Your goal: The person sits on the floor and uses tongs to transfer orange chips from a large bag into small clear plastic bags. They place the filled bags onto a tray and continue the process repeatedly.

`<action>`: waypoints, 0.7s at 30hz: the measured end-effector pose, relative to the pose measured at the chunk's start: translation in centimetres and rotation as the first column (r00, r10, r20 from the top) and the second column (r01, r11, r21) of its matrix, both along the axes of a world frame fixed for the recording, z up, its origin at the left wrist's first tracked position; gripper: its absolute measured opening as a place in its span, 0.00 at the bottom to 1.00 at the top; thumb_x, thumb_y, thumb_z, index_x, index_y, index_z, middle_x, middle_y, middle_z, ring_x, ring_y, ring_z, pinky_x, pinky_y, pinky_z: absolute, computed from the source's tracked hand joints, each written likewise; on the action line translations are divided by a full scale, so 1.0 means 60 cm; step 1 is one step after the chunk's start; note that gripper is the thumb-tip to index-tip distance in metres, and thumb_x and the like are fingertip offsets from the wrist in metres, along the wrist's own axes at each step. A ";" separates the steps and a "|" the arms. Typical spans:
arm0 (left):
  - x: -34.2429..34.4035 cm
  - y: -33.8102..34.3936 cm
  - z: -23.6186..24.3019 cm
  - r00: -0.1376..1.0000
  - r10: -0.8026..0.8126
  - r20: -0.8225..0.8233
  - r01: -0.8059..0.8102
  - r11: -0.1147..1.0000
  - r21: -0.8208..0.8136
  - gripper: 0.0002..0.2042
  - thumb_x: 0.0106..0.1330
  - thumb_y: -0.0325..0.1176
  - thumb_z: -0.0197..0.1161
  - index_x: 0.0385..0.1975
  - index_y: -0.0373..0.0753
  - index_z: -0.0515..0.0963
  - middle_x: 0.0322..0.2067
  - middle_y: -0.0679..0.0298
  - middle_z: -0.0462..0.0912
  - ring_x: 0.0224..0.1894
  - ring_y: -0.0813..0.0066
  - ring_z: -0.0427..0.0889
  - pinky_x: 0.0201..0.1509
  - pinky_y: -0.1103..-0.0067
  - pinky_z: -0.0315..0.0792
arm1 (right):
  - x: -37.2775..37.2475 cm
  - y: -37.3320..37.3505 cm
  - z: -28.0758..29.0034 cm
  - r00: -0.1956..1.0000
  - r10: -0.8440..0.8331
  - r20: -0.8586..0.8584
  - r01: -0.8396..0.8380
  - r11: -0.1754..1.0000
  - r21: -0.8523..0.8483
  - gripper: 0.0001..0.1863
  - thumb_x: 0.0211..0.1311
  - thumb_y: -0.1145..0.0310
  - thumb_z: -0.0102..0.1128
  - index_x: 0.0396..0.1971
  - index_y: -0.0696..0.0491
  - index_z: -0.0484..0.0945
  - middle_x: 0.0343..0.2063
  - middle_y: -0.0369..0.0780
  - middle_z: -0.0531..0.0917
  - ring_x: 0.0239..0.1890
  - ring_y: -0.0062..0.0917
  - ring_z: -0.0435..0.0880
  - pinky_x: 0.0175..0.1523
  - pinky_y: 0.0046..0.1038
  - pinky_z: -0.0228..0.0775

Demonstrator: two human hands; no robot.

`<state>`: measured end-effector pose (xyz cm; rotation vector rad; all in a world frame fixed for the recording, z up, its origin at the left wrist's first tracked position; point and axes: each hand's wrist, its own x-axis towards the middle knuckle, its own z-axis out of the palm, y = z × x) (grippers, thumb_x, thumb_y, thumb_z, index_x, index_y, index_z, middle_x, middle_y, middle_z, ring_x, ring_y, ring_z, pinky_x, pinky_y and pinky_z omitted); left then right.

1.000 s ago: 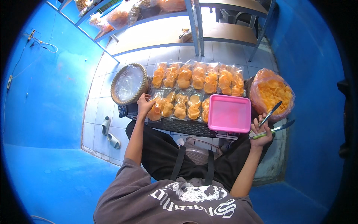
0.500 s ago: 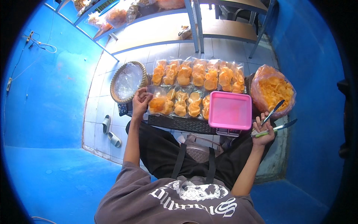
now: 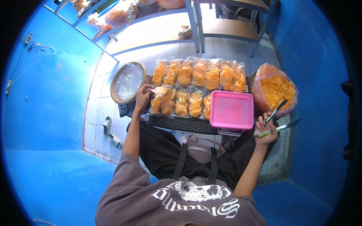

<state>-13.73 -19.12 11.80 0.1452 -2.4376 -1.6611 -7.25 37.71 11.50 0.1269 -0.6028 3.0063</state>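
On my feed, the person's left hand [image 3: 143,95], left of centre in the frame, has edged upward over the last second, and the crisps in the leftmost clear plastic bag of round orange crisps [image 3: 159,101] now lie higher in the lower row. I read that as the bag being adjusted, not yet released: thumb and fingertips seem to pinch its upper-left corner (the plastic is so thin that I can't make out each finger's grip).

The right hand [image 3: 267,134], at the lower right, has stayed put, fingers curled around metal tongs with green-trimmed handles [image 3: 279,109], whose arms stand apart.

The black woven table [image 3: 181,125] also bears a square pink plastic tray [image 3: 232,110] at centre right. A round woven basket [image 3: 114,84] holding clear plastic sits at its left end, a translucent pink sack of orange crisps [image 3: 276,92] at its right. I see pale slippers [image 3: 115,141] at the lower left, on white floor tiles [image 3: 94,128] between blue walls [image 3: 49,101].
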 end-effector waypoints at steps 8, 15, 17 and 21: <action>0.076 -0.034 -0.035 0.978 0.179 0.104 -0.160 0.973 -0.165 0.07 0.64 0.19 0.57 0.38 0.32 0.80 0.53 0.54 0.86 0.48 0.66 0.87 0.54 0.73 0.80 | 0.001 0.007 -0.003 1.000 -0.005 0.001 0.005 1.000 0.006 0.27 0.59 0.69 0.59 0.58 0.59 0.65 0.41 0.41 0.68 0.29 0.20 0.64 0.27 0.18 0.62; 0.089 -0.032 -0.063 0.960 0.278 -0.009 -0.276 0.956 0.097 0.06 0.68 0.22 0.63 0.43 0.31 0.79 0.57 0.53 0.83 0.53 0.63 0.86 0.52 0.74 0.84 | -0.002 0.001 -0.004 1.000 0.007 0.006 -0.007 1.000 0.016 0.28 0.59 0.68 0.60 0.58 0.59 0.65 0.41 0.41 0.68 0.29 0.20 0.64 0.27 0.18 0.62; 0.089 -0.030 -0.070 0.962 0.271 -0.019 -0.266 0.955 0.128 0.06 0.68 0.21 0.63 0.43 0.31 0.79 0.57 0.52 0.83 0.54 0.62 0.86 0.52 0.74 0.84 | -0.004 -0.002 -0.003 1.000 0.013 0.003 -0.013 1.000 0.023 0.28 0.59 0.68 0.60 0.58 0.59 0.65 0.41 0.41 0.68 0.29 0.20 0.64 0.27 0.18 0.62; 0.084 -0.038 -0.078 0.964 0.259 0.056 -0.265 0.949 0.173 0.07 0.67 0.21 0.64 0.43 0.30 0.79 0.56 0.53 0.84 0.54 0.63 0.86 0.52 0.75 0.83 | -0.005 -0.006 -0.001 1.000 0.019 0.009 -0.019 1.000 0.022 0.27 0.59 0.69 0.60 0.58 0.59 0.65 0.41 0.41 0.68 0.29 0.20 0.64 0.27 0.18 0.62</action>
